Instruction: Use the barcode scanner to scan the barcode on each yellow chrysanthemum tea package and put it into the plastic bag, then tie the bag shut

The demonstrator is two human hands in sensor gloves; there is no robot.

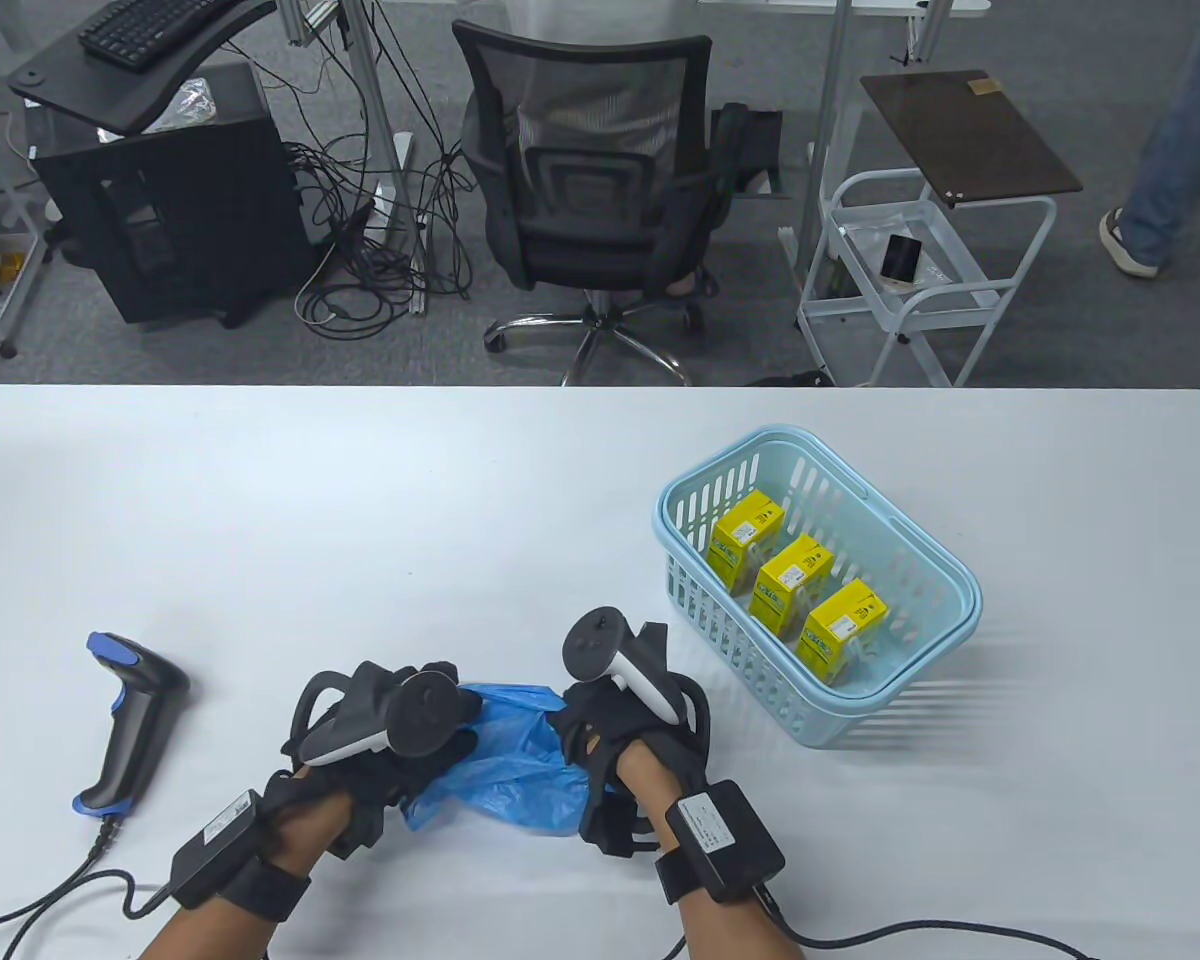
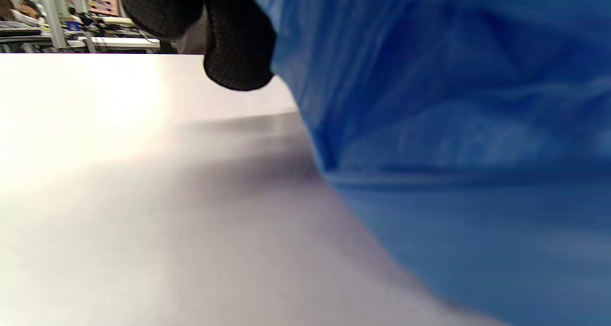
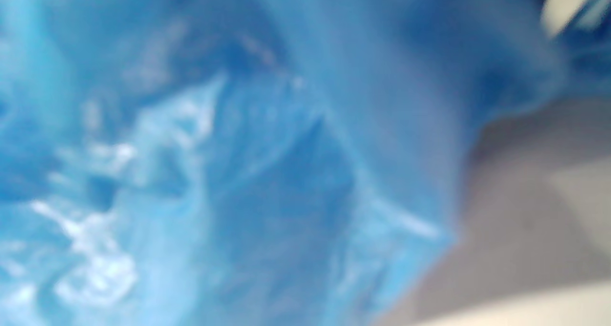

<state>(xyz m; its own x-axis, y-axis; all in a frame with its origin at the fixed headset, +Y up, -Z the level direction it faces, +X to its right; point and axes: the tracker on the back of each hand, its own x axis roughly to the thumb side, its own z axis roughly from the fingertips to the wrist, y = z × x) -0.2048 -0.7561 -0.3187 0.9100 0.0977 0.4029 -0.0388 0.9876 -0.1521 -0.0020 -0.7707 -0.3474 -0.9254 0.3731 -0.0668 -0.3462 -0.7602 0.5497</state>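
A crumpled blue plastic bag (image 1: 516, 762) lies on the white table (image 1: 360, 520) near the front edge. My left hand (image 1: 438, 745) grips its left side and my right hand (image 1: 572, 735) grips its right side. The bag (image 2: 453, 140) fills the right of the left wrist view, with a gloved fingertip (image 2: 238, 54) beside it. In the right wrist view only blurred bag plastic (image 3: 238, 173) shows. Three yellow tea packages (image 1: 747, 538) (image 1: 790, 578) (image 1: 841, 622) stand inside a light blue basket (image 1: 920, 672) to the right. The black and blue barcode scanner (image 1: 130, 725) lies on the table left of my hands.
The scanner's cable (image 1: 50, 900) runs off the front left edge. Beyond the table's far edge stand an office chair (image 1: 600, 190), a white trolley (image 1: 910, 280) and a black cabinet (image 1: 160, 220). A person's leg (image 1: 1170, 150) is at the far right.
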